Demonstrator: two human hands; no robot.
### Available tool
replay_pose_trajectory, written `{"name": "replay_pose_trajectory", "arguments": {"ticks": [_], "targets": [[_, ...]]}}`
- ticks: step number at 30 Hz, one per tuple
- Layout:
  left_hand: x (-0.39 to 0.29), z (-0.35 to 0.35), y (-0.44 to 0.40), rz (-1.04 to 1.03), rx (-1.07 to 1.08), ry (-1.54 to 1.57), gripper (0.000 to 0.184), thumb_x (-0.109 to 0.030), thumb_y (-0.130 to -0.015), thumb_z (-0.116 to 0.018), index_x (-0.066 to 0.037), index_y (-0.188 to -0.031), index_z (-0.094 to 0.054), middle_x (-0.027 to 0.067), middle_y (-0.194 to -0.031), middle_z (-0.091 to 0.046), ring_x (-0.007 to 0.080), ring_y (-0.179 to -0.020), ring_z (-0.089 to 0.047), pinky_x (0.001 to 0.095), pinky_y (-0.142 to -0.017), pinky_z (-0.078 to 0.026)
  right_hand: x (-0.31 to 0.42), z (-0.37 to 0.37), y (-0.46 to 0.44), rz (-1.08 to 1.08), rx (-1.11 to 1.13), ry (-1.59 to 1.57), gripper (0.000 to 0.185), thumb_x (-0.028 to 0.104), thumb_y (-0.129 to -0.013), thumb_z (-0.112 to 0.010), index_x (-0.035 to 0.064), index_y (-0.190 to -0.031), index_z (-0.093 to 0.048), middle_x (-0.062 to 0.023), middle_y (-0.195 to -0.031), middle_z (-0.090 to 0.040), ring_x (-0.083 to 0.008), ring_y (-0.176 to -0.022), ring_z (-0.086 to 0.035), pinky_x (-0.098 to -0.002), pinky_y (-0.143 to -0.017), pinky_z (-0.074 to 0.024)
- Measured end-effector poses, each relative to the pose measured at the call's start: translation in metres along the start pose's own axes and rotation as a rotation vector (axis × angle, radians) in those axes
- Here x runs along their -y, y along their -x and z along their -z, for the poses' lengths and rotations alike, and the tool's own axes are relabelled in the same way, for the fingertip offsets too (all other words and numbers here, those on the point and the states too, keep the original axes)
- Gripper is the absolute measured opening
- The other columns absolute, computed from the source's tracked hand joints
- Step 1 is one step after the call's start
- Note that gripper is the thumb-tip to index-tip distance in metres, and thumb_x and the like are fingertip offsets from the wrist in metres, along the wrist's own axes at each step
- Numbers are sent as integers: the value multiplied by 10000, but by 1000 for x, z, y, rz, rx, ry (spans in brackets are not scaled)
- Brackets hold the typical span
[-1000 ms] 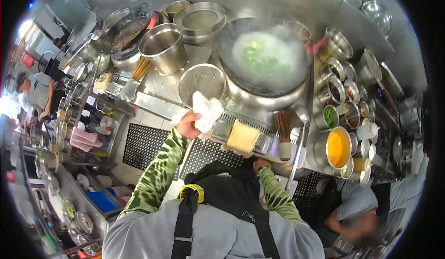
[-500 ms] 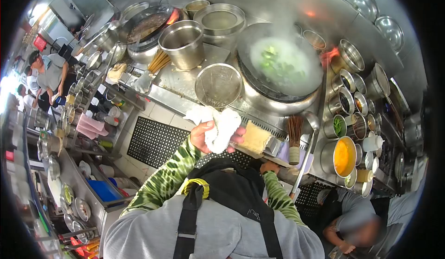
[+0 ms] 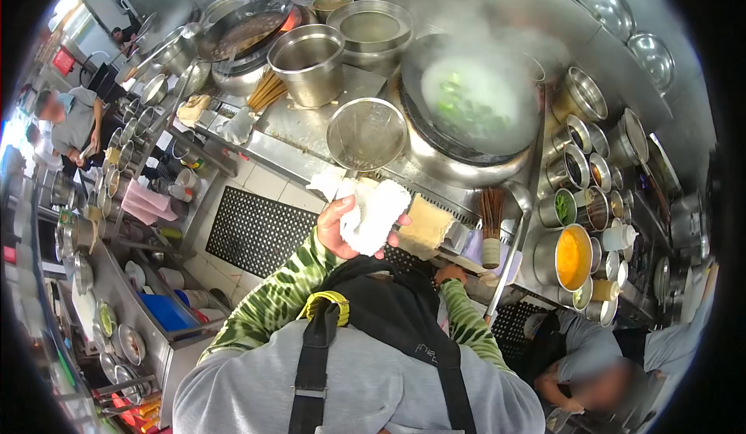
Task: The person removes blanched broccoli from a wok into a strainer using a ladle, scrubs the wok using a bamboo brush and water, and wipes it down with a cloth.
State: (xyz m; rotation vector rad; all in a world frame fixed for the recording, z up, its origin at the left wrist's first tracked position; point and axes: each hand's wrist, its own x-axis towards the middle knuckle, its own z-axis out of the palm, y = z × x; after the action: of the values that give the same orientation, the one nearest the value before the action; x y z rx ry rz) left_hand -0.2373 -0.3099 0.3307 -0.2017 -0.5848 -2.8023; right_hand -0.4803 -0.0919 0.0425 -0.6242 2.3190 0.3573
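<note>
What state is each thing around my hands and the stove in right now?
Left hand: curled around the white cloth
White cloth: bunched
Right hand: lowered, grip unclear
Near wok: steaming
Greens: in the near wok, veiled by steam
Strainer: empty
Tan cloth: spread flat
Steel pot: holding something orange

White cloth (image 3: 374,216) at the centre; mottled green-and-white sleeves (image 3: 268,298) either side of six o'clock; grey shirt (image 3: 373,395) at six; black straps (image 3: 308,407) and yellow band (image 3: 336,303) near seven; blue surface (image 3: 169,312) at eight; pink cloth (image 3: 148,202) at nine; green wok contents (image 3: 460,108) between one and two; orange pot contents (image 3: 573,257) past three.
</note>
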Motion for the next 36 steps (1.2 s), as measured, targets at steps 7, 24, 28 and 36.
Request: {"name": "replay_pose_trajectory", "arguments": {"ticks": [7, 24, 28, 36], "targets": [[12, 9, 9, -95, -81, -98, 672, -410, -885, -545, 42, -1358, -391, 268, -1237, -553, 367, -966, -656, 415, -706, -583, -39, -34, -45, 677, -448, 2, 452, 420, -894, -543, 54, -1135, -657, -169, -1155, -639, -298, -947, -654, -418, -837, -507], [8, 16, 40, -388, -465, -985, 410, -351, -898, -643, 4, -1096, -587, 66, -869, -629, 183, -765, -611, 300, -625, -498, -16, 81, 53, 786, 198, -544, 368, 231, -880, -644, -36, -1132, -614, -85, -973, -654, -169, -657, -592, -313, -661, -499], [14, 12, 30, -193, -551, -1362, 342, -345, -888, -662, -14, -841, -591, 29, -741, -571, 138, -649, -515, 320, -581, -428, 68, 167, 205, 1010, 96, -1105, 444, 144, -810, -697, -59, -1184, -571, -122, -996, -646, -195, -771, -614, -319, -718, -501], [39, 34, 11, -308, -546, -1206, 351, -301, -840, -723, -20, -980, -567, 48, -809, -595, 136, -748, -565, 305, -643, -461, 114, 188, 244, 1237, -508, -580, 594, 150, -710, -757, -33, -1234, -544, -153, -1048, -608, -273, -925, -599, -345, -815, -477]]}}
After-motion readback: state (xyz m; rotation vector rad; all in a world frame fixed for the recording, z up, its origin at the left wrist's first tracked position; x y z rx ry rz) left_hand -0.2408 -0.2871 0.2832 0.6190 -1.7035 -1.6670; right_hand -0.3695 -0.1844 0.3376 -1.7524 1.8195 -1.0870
